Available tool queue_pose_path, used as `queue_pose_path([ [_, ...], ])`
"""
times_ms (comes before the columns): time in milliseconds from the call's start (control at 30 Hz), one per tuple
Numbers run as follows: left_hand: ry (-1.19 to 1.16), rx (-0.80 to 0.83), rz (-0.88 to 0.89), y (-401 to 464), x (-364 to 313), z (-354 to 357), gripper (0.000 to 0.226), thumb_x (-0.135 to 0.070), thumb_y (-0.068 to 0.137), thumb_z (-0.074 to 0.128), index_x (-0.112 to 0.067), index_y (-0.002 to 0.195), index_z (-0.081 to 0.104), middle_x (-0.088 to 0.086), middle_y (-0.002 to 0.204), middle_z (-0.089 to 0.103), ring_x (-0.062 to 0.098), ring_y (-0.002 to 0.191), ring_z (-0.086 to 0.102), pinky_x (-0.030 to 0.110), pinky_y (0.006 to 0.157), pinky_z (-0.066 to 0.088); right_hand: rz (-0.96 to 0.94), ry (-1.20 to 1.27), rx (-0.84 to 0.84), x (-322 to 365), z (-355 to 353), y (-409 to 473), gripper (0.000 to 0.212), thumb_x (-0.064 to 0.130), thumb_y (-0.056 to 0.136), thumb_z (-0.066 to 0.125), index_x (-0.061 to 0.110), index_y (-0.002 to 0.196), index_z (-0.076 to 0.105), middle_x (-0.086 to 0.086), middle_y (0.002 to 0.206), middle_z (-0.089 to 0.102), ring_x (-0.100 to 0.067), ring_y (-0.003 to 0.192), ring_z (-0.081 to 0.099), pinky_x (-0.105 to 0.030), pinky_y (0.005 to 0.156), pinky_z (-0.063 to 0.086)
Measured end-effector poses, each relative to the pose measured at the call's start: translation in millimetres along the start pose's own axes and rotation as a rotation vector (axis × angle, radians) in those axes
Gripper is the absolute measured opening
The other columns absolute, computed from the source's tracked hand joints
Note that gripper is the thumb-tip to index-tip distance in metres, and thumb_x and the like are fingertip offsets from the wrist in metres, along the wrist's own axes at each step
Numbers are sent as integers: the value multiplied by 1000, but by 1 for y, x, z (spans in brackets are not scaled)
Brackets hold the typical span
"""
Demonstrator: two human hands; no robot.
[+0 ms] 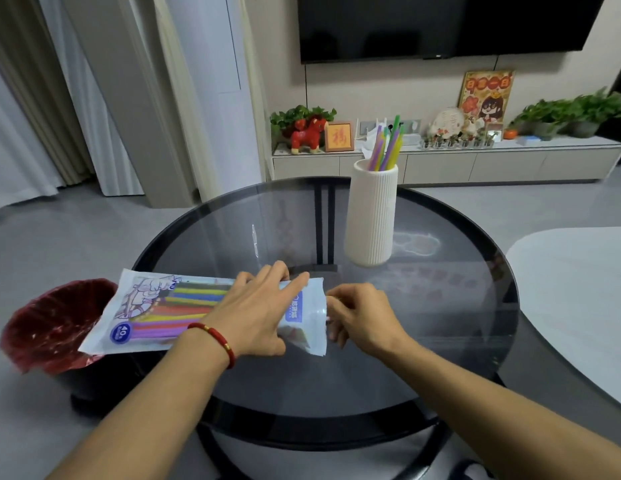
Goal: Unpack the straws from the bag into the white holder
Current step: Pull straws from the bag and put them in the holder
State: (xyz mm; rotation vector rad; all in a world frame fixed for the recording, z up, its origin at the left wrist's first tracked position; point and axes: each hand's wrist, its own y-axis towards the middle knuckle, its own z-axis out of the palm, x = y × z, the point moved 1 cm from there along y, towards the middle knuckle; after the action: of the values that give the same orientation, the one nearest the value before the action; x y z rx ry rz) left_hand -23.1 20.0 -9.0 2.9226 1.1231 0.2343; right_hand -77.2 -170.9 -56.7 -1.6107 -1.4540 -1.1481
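Observation:
A white plastic bag of coloured straws (156,308) lies flat on the round glass table (440,306), its left end hanging over the table's edge. My left hand (257,311) presses down on the bag near its open right end. My right hand (361,315) has its fingers pinched at the bag's mouth; whether a straw is between them is hidden. The ribbed white holder (371,220) stands upright at the far middle of the table, with several green, yellow and purple straws (388,147) sticking out of it.
A bin lined with a red bag (49,327) stands on the floor left of the table, under the bag's overhanging end. A white table (579,299) edges in from the right. A low TV cabinet (440,161) with ornaments and plants lies beyond.

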Motion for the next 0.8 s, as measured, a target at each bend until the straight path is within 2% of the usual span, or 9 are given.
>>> queue_pose_path([
  [67,-14,1,-22,-1,7,2,109,-48,62,69,-30,151,11,-5,119,27,16,112,37,40,101,35,32,105,26,-3,-10,2,19,13,103,63,1,96,76,-19,68,74,-24,52,67,-28,53,56],
  [200,-73,0,-30,0,11,8,109,-48,60,69,-32,150,10,-6,117,27,16,112,37,40,101,34,163,383,21,-8,-20,2,13,12,100,68,2,103,76,-26,89,77,-24,65,69,-27,59,58],
  [333,-131,16,-31,5,11,14,112,-48,59,70,-33,152,9,-7,116,25,15,111,37,38,99,34,149,418,16,-7,-26,3,10,6,97,70,-1,100,77,-17,75,74,-16,57,65,-23,57,57],
  [400,-165,37,-55,5,14,16,115,-45,60,71,-34,153,5,-8,118,25,15,114,36,39,103,32,142,433,-27,-5,-37,5,10,4,96,71,-3,98,77,-15,70,72,-14,54,64,-22,55,57],
  [500,-189,46,-83,3,19,17,118,-34,63,71,-44,152,-6,-8,122,25,16,121,35,54,114,22,133,485,-96,-5,-58,8,10,6,93,75,-4,96,76,-11,68,68,-14,53,61,-20,51,53],
  [567,-224,71,-98,1,18,16,121,-25,63,70,-56,146,-13,-9,124,25,17,125,33,64,115,12,126,555,-136,-8,-69,8,9,8,92,76,-1,93,75,-6,64,65,-13,51,59,-18,49,50],
  [667,-262,161,-127,-1,15,13,122,-16,65,65,-64,139,-17,-8,135,23,18,134,24,71,112,7,130,696,-234,-12,-87,8,17,16,90,77,0,95,74,-1,59,63,-8,50,59,-14,49,50],
  [733,-253,232,-138,-2,13,14,119,-22,66,65,-61,141,-19,-5,145,17,20,141,13,74,110,4,136,755,-290,-14,-98,6,15,19,89,78,4,90,77,-1,62,64,-8,51,60,-14,52,52],
  [800,-282,271,-127,1,6,13,118,-40,65,67,-52,145,-19,-7,155,7,18,146,0,72,111,0,124,747,-324,-11,-104,3,13,18,89,79,11,79,81,-1,67,67,-9,56,61,-15,56,55],
])
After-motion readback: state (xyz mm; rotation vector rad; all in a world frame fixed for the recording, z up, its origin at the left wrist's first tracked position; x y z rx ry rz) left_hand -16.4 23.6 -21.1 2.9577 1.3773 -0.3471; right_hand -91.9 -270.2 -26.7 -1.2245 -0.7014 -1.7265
